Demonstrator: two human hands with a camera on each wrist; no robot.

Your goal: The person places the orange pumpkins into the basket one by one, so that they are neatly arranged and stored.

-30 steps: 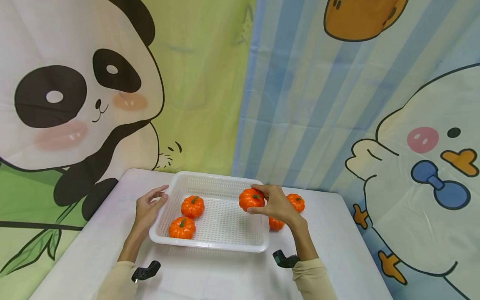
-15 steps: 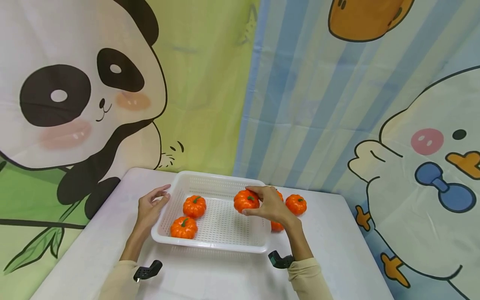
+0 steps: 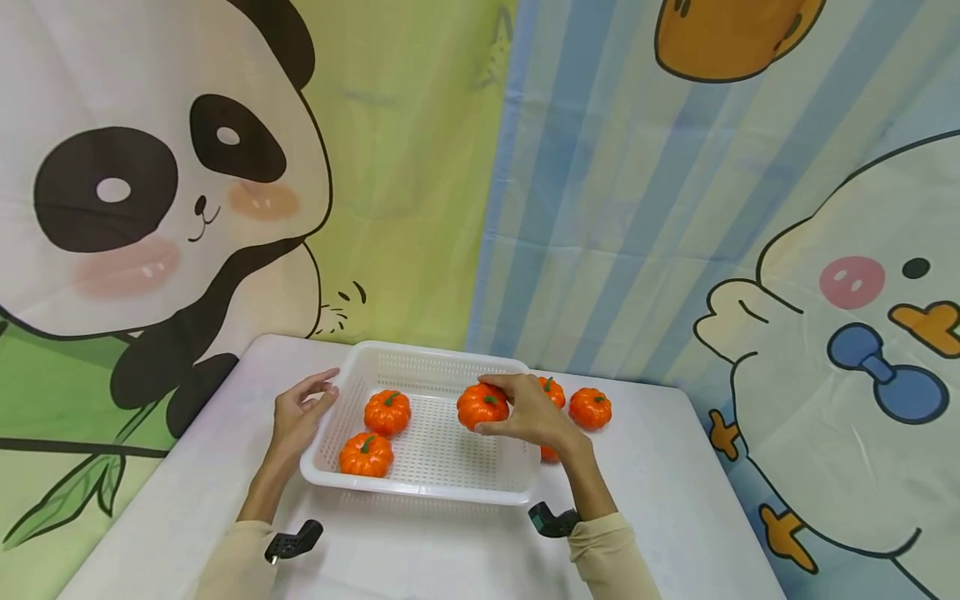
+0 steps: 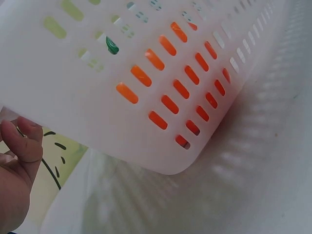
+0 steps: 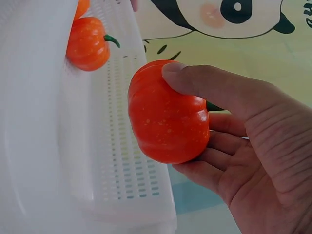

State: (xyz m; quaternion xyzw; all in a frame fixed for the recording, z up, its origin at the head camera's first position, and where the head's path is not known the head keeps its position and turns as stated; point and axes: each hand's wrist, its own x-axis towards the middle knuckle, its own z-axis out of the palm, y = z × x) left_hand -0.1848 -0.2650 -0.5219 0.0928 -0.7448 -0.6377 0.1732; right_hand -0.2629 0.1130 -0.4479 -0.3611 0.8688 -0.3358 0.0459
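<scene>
A glossy orange toy pumpkin [image 3: 477, 406] with a green stem is gripped between the thumb and fingers of my right hand [image 3: 532, 412], over the right half of a white perforated plastic basket [image 3: 420, 492]. In the right wrist view my thumb presses one side of this pumpkin [image 5: 168, 114], with the fingers round the other. Two more pumpkins, a rear one [image 3: 387, 412] and a front one [image 3: 366, 455], sit at the basket's left end. My left hand [image 3: 298, 417] rests with relaxed fingers at the basket's left rim; the left wrist view shows its fingertips [image 4: 30, 127] there.
Right of the basket, several pumpkins lie on the white table [image 3: 645, 483]: one in plain sight [image 3: 590, 408], another [image 3: 552, 392] partly behind my right hand, and one [image 3: 550, 454] mostly hidden by hand and basket. A cartoon-printed curtain [image 3: 405, 208] hangs behind the table.
My right hand has carried its pumpkin left, further in over the basket, uncovering more of the pumpkins on the right. The left hand and the basket stay in place.
</scene>
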